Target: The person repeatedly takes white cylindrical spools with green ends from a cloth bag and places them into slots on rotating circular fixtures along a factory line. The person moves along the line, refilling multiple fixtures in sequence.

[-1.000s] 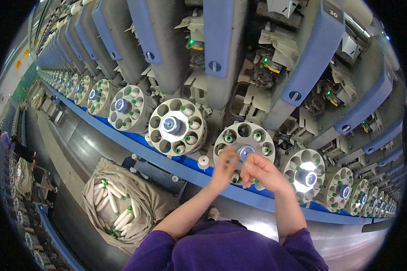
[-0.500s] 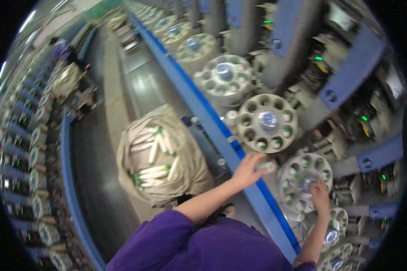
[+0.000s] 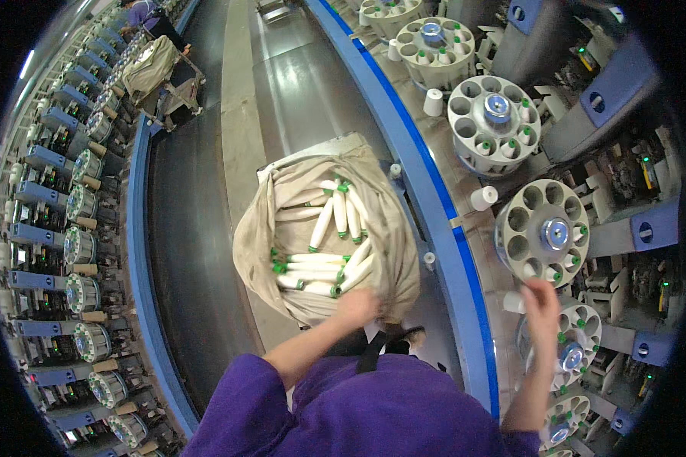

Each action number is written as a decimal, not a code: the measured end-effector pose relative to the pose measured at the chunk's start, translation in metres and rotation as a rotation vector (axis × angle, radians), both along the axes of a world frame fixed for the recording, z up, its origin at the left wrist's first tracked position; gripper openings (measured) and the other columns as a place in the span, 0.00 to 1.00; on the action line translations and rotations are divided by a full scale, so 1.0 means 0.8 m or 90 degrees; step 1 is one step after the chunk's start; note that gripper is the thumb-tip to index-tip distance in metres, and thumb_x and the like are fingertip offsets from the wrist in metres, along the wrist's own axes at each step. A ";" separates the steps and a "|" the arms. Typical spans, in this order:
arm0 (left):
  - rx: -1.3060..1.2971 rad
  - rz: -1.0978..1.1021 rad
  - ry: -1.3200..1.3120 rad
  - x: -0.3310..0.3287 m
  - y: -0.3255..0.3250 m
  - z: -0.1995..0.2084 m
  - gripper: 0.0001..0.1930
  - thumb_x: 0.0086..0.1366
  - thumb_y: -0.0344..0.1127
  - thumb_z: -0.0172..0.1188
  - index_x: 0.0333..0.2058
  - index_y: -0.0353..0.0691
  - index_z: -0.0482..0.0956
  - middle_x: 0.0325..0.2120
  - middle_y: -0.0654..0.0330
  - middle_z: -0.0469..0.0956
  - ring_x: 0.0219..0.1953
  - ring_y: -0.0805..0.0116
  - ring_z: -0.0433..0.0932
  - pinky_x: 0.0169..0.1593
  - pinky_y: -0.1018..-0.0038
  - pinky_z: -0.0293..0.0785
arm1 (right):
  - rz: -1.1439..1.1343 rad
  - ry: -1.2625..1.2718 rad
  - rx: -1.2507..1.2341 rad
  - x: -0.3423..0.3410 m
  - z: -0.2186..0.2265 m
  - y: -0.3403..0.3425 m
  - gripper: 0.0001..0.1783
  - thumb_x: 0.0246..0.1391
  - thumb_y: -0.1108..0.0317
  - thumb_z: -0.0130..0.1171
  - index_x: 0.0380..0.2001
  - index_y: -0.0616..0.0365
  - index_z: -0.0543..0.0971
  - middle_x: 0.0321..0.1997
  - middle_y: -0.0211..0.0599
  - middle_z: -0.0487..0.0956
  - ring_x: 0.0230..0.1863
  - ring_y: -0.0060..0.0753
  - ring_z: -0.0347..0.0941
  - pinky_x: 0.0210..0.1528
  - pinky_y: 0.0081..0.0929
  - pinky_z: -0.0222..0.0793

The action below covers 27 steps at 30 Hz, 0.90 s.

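Note:
My left hand (image 3: pixel 357 308) is at the near right rim of a beige cloth sack (image 3: pixel 255 244), its fingers smeared and partly lost against the cloth. Inside the sack lie several white yarn bobbins (image 3: pixel 322 225) with green ends. My right hand (image 3: pixel 542 305) is raised at the near edge of a round white magazine (image 3: pixel 517 245), fingers stretched upward and slightly blurred, with nothing visible in them. That magazine has a ring of holes, a few holding green-tipped bobbins. Below the hand, another magazine (image 3: pixel 569 356) is partly covered by my forearm. A white cone (image 3: pixel 514 302) stands beside the hand.
A blue rail (image 3: pixel 442 198) runs between the sack and the machine row. More magazines (image 3: pixel 494 126) and white cones (image 3: pixel 483 199) line the right side. Across the dark aisle floor (image 3: pixel 187 228), another machine row (image 3: pixel 84 247) curves along. Far left, a person (image 3: pixel 143 14) stands near a second sack (image 3: pixel 149 67).
My left hand has left the cone beside the magazines and moved left to the sack. My right hand has come off a magazine's hub. The view has shifted along the row.

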<state>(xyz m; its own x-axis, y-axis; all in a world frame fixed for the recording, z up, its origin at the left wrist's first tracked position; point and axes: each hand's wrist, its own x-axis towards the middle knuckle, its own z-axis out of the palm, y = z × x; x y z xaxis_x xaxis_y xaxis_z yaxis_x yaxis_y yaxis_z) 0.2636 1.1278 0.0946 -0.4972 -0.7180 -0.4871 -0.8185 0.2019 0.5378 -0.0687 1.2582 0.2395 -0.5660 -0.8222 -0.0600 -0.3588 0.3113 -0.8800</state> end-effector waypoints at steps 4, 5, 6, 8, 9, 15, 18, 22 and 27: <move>0.002 -0.037 0.139 -0.080 -0.001 0.047 0.15 0.60 0.42 0.44 0.33 0.34 0.72 0.27 0.43 0.76 0.30 0.43 0.75 0.36 0.53 0.70 | 0.317 -0.184 0.004 0.137 -0.058 -0.140 0.11 0.51 0.69 0.58 0.37 0.63 0.76 0.36 0.34 0.77 0.41 0.23 0.72 0.45 0.21 0.67; 0.029 -0.017 0.196 -0.087 -0.001 0.045 0.15 0.60 0.41 0.44 0.32 0.32 0.72 0.28 0.41 0.76 0.31 0.42 0.75 0.38 0.53 0.70 | 0.378 -0.226 0.004 0.158 -0.080 -0.159 0.11 0.53 0.67 0.57 0.37 0.63 0.75 0.35 0.33 0.77 0.39 0.22 0.71 0.43 0.20 0.66; 0.075 -0.024 0.198 -0.083 0.001 0.037 0.17 0.60 0.43 0.45 0.31 0.32 0.72 0.28 0.41 0.76 0.31 0.45 0.76 0.38 0.55 0.70 | 0.372 -0.353 0.024 0.181 -0.109 -0.176 0.11 0.54 0.66 0.55 0.37 0.63 0.75 0.34 0.32 0.77 0.36 0.21 0.70 0.41 0.20 0.66; 0.154 -0.037 0.188 -0.051 0.006 0.011 0.16 0.60 0.43 0.48 0.31 0.33 0.73 0.29 0.42 0.76 0.32 0.48 0.76 0.39 0.57 0.71 | 0.298 -0.267 0.165 0.199 -0.161 -0.186 0.12 0.55 0.64 0.55 0.37 0.62 0.75 0.34 0.34 0.78 0.37 0.24 0.72 0.44 0.20 0.66; 0.182 -0.036 0.192 -0.032 0.006 -0.005 0.16 0.59 0.43 0.49 0.32 0.33 0.74 0.30 0.43 0.76 0.33 0.50 0.76 0.39 0.59 0.71 | 0.255 -0.176 0.226 0.202 -0.184 -0.182 0.13 0.55 0.64 0.54 0.37 0.62 0.75 0.34 0.36 0.78 0.38 0.26 0.73 0.45 0.22 0.66; -0.163 0.360 0.200 0.145 -0.080 -0.075 0.05 0.57 0.31 0.53 0.29 0.35 0.75 0.29 0.49 0.74 0.34 0.49 0.74 0.38 0.63 0.70 | 0.090 -0.066 0.167 0.207 -0.271 -0.168 0.12 0.51 0.73 0.48 0.39 0.59 0.76 0.40 0.45 0.77 0.44 0.40 0.73 0.47 0.30 0.67; -0.139 0.399 0.134 0.187 -0.131 -0.082 0.08 0.58 0.33 0.54 0.30 0.35 0.76 0.31 0.48 0.75 0.34 0.49 0.75 0.39 0.63 0.71 | 0.278 0.196 0.206 0.218 -0.271 -0.170 0.16 0.46 0.76 0.48 0.39 0.53 0.76 0.45 0.41 0.72 0.50 0.45 0.66 0.52 0.36 0.63; -0.071 0.295 -0.083 0.180 -0.153 -0.098 0.13 0.56 0.38 0.59 0.39 0.39 0.74 0.36 0.54 0.77 0.39 0.56 0.75 0.42 0.65 0.71 | 0.293 0.261 0.208 0.231 -0.251 -0.172 0.17 0.40 0.77 0.48 0.37 0.54 0.76 0.48 0.40 0.71 0.51 0.46 0.65 0.53 0.37 0.61; -0.131 0.166 -0.231 0.156 -0.149 -0.131 0.20 0.51 0.44 0.60 0.42 0.44 0.72 0.37 0.55 0.76 0.44 0.57 0.72 0.47 0.58 0.63 | 0.405 0.247 0.123 0.250 -0.249 -0.182 0.18 0.39 0.73 0.53 0.39 0.53 0.76 0.50 0.38 0.69 0.53 0.43 0.64 0.55 0.42 0.57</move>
